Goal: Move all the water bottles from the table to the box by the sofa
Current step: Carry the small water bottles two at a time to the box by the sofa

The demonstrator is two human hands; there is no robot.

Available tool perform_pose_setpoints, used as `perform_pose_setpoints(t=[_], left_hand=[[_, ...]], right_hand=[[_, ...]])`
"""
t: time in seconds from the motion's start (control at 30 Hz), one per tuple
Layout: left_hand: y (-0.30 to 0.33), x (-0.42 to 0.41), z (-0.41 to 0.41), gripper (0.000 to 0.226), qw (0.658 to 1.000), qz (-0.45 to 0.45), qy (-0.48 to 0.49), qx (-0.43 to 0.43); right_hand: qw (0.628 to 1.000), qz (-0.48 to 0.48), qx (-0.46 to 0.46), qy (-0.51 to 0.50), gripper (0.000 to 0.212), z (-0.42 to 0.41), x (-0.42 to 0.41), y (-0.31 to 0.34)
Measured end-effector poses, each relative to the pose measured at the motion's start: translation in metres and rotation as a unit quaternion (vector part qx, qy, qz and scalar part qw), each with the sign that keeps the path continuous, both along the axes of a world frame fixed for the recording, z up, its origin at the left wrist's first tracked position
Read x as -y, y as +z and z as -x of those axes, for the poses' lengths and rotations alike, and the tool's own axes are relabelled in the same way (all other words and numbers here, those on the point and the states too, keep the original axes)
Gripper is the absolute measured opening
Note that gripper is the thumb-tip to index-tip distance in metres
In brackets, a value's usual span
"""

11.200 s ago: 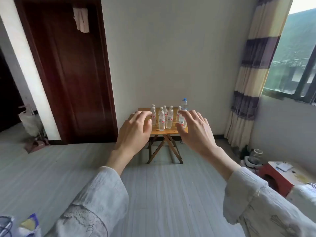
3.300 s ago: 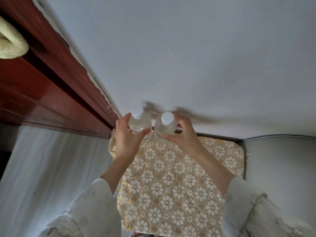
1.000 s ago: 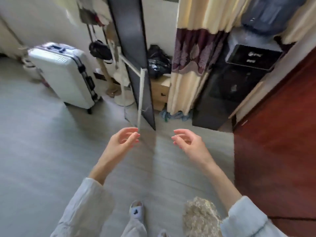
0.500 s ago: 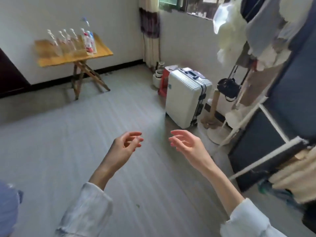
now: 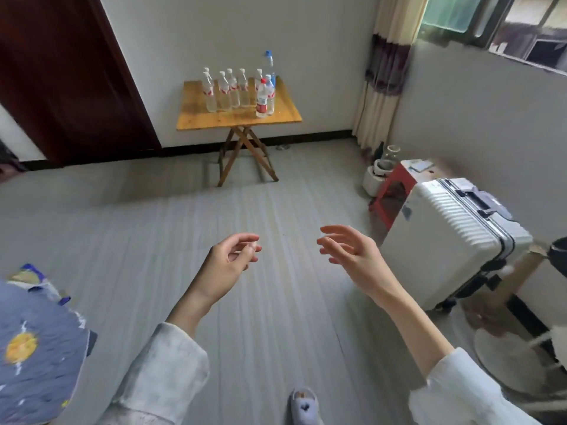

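1. Facing the small yellow-topped wooden folding table [image 5: 239,118] across the grey plank floor [image 5: 276,302], the person stands well apart from it, so this looks like an empty-handed walk to fetch more bottles.
2. The left hand [image 5: 228,266] is raised at waist level with its fingers loosely curled and nothing in them; the right hand [image 5: 352,253] is beside it, fingers relaxed and spread, also holding nothing. Both seem poised for a two-handed pickup, one bottle each.
3. The clear plastic water bottles [image 5: 233,90] stand upright in a tight cluster at the back of the tabletop, near the white wall. About seven small ones show, though overlap and blur make the count uncertain.
4. One taller blue-capped bottle [image 5: 269,67] stands behind them at the right end.
5. The box and sofa are out of view.
6. One ribbed white hard-shell suitcase [image 5: 454,240] stands to the right, near the person's path.
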State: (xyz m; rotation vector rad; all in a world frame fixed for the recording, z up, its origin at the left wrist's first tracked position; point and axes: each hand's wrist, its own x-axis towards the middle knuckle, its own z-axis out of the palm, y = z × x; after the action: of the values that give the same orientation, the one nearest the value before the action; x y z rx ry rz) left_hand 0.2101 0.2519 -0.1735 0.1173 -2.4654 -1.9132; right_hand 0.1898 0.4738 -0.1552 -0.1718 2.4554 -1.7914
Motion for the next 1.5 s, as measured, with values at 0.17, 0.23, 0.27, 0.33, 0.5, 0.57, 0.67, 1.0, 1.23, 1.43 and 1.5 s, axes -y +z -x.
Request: perform_pose_setpoints(t=[0.17, 0.23, 0.27, 0.33, 0.5, 0.57, 0.67, 1.0, 1.23, 1.43, 1.5], left_hand=[[0.013, 0.003, 0.107, 0.017, 1.000, -0.003, 0.024, -0.003], [0.014, 0.010, 0.143, 0.017, 1.000, 0.003, 0.023, 0.005], [0.014, 0.015, 0.161, 0.017, 1.000, 0.003, 0.029, 0.009], [0.012, 0.030, 0.199, 0.017, 0.999, -0.001, 0.051, 0.011], [-0.008, 0.072, 0.301, 0.017, 0.997, -0.006, 0.077, 0.019], [-0.017, 0.089, 0.348, 0.017, 0.997, -0.009, 0.076, 0.021], [-0.020, 0.121, 0.427, 0.016, 0.997, -0.007, 0.070, 0.020], [0.000, 0.198, 0.652, 0.017, 0.998, -0.007, 0.050, 0.027], [-0.033, 0.222, 0.795, 0.017, 0.997, 0.002, 0.037, 0.074], [-0.040, 0.228, 0.954, 0.017, 0.996, 0.010, 0.035, 0.086], [-0.044, 0.229, 1.000, 0.017, 0.995, 0.029, 0.025, 0.096]], right_hand=[[0.999, 0.011, -0.005, 0.040, 0.011, 0.129, 0.014, 0.014], [0.998, 0.009, -0.001, 0.054, 0.012, 0.176, 0.025, 0.017], [0.998, 0.009, 0.001, 0.061, 0.013, 0.198, 0.031, 0.017], [0.997, 0.010, 0.005, 0.076, 0.013, 0.242, 0.045, 0.015], [0.995, 0.002, 0.019, 0.103, 0.015, 0.351, 0.083, -0.004], [0.994, -0.008, 0.015, 0.109, 0.016, 0.398, 0.100, -0.009], [0.994, -0.016, 0.002, 0.106, 0.020, 0.477, 0.131, -0.002], [0.998, -0.021, 0.018, 0.061, 0.014, 0.691, 0.198, 0.012], [0.998, -0.030, 0.040, 0.040, 0.008, 0.833, 0.213, -0.014], [0.996, 0.003, 0.085, -0.008, 0.015, 0.986, 0.213, -0.031], [0.994, -0.002, 0.104, -0.019, 0.018, 1.032, 0.215, -0.035]])
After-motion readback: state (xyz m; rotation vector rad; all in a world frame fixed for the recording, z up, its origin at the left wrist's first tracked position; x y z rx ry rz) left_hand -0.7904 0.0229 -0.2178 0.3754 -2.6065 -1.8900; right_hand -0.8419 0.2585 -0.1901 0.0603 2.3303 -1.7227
